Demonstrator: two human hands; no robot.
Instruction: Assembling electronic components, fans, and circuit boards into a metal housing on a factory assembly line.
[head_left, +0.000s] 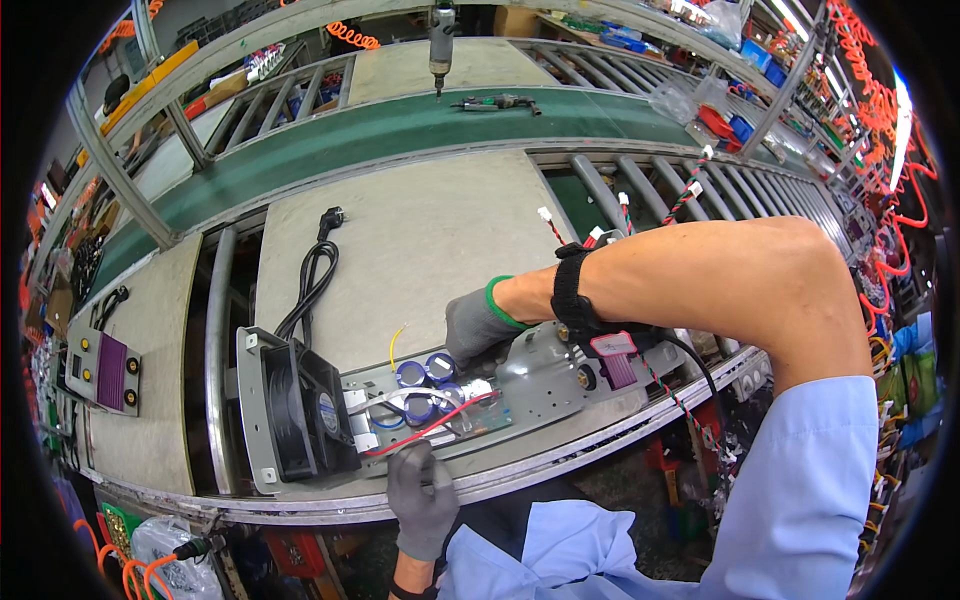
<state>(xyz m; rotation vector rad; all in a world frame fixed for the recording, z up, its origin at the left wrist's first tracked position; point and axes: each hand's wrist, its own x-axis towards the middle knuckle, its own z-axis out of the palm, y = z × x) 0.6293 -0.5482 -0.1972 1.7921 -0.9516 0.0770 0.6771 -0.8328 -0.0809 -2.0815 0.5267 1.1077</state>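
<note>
A partly built electrical unit lies before me on its metal chassis point(545, 400), with a black fan point(310, 415) at its left end. Blue capacitors point(411, 374) stand on its circuit board, crossed by white tubing and a red wire point(432, 424). My right hand point(478, 325), in a grey glove with a green cuff, reaches over the board's far side. It is closed, its fingertips hidden behind the hand. At the chassis's near edge, below the red wire, my grey-gloved left hand point(422, 500) has curled fingers; what they hold, if anything, cannot be made out.
A black power cord point(318, 265) lies on the board behind the fan. Overhead hangs a power screwdriver point(440, 50); another tool point(500, 103) rests on the green conveyor point(330, 122). Metal rollers point(600, 190) flank the work board. A purple-and-grey unit point(105, 368) sits far left.
</note>
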